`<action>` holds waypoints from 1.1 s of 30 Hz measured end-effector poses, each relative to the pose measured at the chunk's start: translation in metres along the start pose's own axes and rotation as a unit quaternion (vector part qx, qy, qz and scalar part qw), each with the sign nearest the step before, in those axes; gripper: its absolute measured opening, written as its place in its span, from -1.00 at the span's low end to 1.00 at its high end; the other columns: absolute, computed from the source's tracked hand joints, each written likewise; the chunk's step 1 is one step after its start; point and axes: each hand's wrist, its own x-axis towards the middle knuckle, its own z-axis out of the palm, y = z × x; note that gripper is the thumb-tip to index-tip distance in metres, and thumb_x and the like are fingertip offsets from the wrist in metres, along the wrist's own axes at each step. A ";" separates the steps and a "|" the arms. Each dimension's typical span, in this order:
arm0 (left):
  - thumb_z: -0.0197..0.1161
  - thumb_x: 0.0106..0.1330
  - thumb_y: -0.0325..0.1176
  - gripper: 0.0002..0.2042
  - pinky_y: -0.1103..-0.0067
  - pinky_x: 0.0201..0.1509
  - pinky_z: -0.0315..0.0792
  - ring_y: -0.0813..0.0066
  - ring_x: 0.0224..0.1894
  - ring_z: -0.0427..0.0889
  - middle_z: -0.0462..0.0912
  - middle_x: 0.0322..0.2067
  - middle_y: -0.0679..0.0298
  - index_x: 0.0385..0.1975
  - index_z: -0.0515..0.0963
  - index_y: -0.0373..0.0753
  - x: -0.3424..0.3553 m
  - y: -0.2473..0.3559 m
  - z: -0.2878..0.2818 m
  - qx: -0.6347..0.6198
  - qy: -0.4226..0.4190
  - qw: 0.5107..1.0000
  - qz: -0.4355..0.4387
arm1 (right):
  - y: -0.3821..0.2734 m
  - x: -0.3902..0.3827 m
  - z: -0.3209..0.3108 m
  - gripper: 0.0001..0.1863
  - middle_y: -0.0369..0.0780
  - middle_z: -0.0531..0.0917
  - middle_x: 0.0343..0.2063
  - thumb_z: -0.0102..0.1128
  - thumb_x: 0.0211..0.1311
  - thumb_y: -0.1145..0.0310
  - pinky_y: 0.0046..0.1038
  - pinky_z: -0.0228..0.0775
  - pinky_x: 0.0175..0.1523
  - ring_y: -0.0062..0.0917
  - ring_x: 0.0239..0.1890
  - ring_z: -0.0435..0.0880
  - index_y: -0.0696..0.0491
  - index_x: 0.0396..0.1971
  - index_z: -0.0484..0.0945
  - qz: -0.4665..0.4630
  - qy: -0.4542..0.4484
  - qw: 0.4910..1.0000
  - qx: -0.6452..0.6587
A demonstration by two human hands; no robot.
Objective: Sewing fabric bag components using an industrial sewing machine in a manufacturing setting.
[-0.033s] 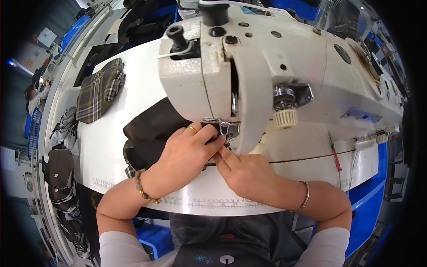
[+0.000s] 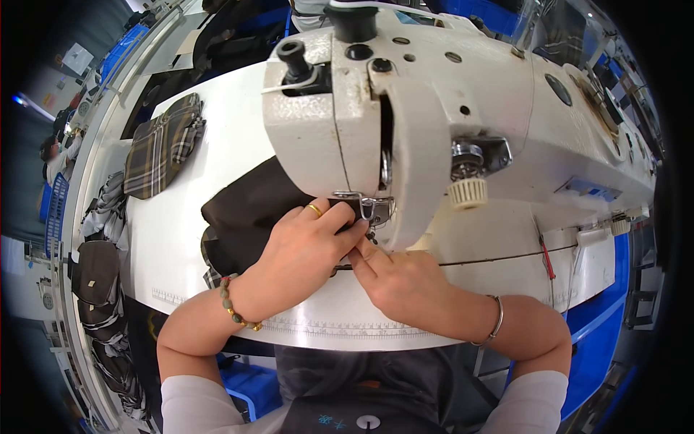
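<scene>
Smooth dark cloth (image 2: 249, 210), plaid at one edge; left hand (image 2: 307, 242), right hand (image 2: 408, 286); grips unclear

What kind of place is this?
Probably a garment or bag sewing workshop: a white sewing machine fills the view, dark fabric lies under its head, and a plaid piece sits farther left on the table.

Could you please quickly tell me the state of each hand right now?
Left hand: bent fingers on the dark cloth; whether they grip it cannot be told.
Right hand: fingers drawn together beside the left; anything held is hidden.
</scene>
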 end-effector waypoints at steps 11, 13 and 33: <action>0.26 0.03 -0.50 -0.63 0.48 -0.22 0.47 0.30 -0.16 0.54 0.52 -0.27 0.28 -0.08 0.64 -0.31 0.005 -0.004 0.006 0.000 0.005 1.000 -0.029 | 0.006 0.001 0.008 -0.60 -0.09 0.67 -0.02 0.18 0.03 0.44 -0.46 0.54 -0.48 -0.56 -0.54 0.67 0.17 -0.07 0.66 0.030 -0.006 0.996 -0.083; 0.26 0.03 -0.50 -0.62 0.48 -0.22 0.47 0.29 -0.16 0.55 0.52 -0.27 0.27 -0.08 0.64 -0.31 0.005 -0.005 0.007 -0.003 0.007 1.000 -0.027 | 0.009 0.002 0.011 -0.55 -0.06 0.70 -0.12 0.17 -0.02 0.43 -0.49 0.38 -0.59 -0.59 -0.65 0.59 0.24 -0.06 0.63 0.021 0.009 0.999 -0.046; 0.16 0.12 -0.56 -0.72 0.38 -0.25 0.58 0.14 -0.16 0.61 0.52 -0.20 0.12 -0.14 0.56 -0.34 0.011 0.014 -0.004 -0.063 -0.074 0.991 -0.088 | 0.009 0.000 -0.003 -0.68 -0.20 0.69 -0.23 0.16 -0.01 0.43 -0.51 0.32 -0.65 -0.59 -0.64 0.59 0.14 -0.19 0.64 0.031 0.003 0.999 -0.032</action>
